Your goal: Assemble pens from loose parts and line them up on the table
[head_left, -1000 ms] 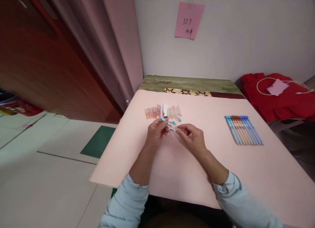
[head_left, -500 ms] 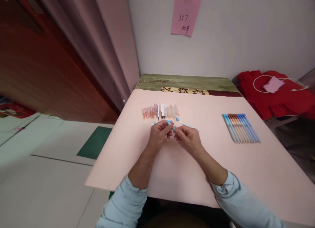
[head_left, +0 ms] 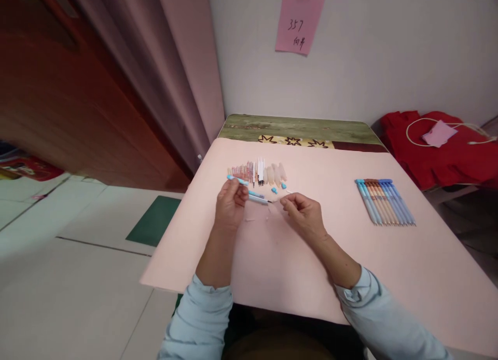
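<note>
My left hand (head_left: pixel 230 203), fingers closed, holds up a short light-blue pen part (head_left: pixel 238 180). To its right, my right hand (head_left: pixel 303 212) has thumb and forefinger pinched together; what lies between them is too small and blurred to tell. Between the hands lies a pale blue pen piece (head_left: pixel 257 198) with a dark, thin tip pointing right. Just beyond are two small blue pen caps (head_left: pixel 284 185). A white stick end (head_left: pixel 288 192) shows behind my right fingers. Small whitish bits (head_left: pixel 250 220) lie nearer to me.
Behind the hands are a row of pinkish clear grips (head_left: pixel 243 171), white refills (head_left: pixel 261 170) and pale tapered barrels (head_left: pixel 276 173). A row of pens (head_left: pixel 385 202) in blue and orange lies at right. Red cloth (head_left: pixel 428 142) with a cable is beyond the table's right edge.
My hands have moved apart; the left went left and up with the blue pen part. A second blue cap and the pale blue piece now show between them. The view has shifted slightly.
</note>
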A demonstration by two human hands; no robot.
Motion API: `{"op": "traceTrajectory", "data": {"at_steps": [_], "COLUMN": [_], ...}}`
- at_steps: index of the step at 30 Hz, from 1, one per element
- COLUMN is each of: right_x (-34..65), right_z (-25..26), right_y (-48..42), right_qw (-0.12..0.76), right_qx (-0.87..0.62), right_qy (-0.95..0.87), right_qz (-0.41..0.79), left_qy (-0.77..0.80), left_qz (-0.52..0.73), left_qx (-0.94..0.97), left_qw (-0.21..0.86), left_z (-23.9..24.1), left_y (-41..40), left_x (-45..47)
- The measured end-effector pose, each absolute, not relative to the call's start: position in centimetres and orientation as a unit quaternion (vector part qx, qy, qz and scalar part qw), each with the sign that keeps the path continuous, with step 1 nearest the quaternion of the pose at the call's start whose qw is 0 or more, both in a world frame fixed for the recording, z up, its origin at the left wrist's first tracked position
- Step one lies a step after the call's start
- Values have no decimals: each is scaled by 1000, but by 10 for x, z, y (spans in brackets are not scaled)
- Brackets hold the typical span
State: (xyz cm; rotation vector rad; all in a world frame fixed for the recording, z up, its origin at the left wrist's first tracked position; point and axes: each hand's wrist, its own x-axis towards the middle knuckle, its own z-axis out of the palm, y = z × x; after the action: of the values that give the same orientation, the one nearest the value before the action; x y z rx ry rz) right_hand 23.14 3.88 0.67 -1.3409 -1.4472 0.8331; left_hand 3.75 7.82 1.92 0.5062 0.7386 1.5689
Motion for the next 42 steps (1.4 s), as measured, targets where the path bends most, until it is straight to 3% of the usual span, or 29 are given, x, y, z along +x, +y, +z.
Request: {"op": "traceTrajectory", "data": {"at_steps": [6, 17, 21, 24, 29, 33, 42], "right_x": [230, 164, 158, 168, 209, 241, 230], "right_z": [0, -2, -11, -11, 1, -4, -2], "right_y": [35, 29, 30, 30, 46, 66, 68], "right_qw": [373, 202, 186, 232, 440, 552, 625], "right_qx": [-522, -456, -448, -458, -583, -595, -512], "right_qy": [-739, -867, -873, -858, -669, -539, -438], "right_qz": [205, 5, -51, -32, 133, 226, 394], "left_qy": [302, 283, 277, 274, 288, 294, 325], "left_qz": [717, 708, 703, 698, 692, 699, 659], "left_qx": [95, 88, 100, 94, 55, 28, 99], "left_qw": [621, 642, 647, 655, 659, 651, 671], "left_z": [14, 11, 12, 13, 16, 17, 7], "left_y": [87, 88, 87, 87, 86, 87, 82], "left_x": [17, 20, 23, 25, 29, 33, 50]}}
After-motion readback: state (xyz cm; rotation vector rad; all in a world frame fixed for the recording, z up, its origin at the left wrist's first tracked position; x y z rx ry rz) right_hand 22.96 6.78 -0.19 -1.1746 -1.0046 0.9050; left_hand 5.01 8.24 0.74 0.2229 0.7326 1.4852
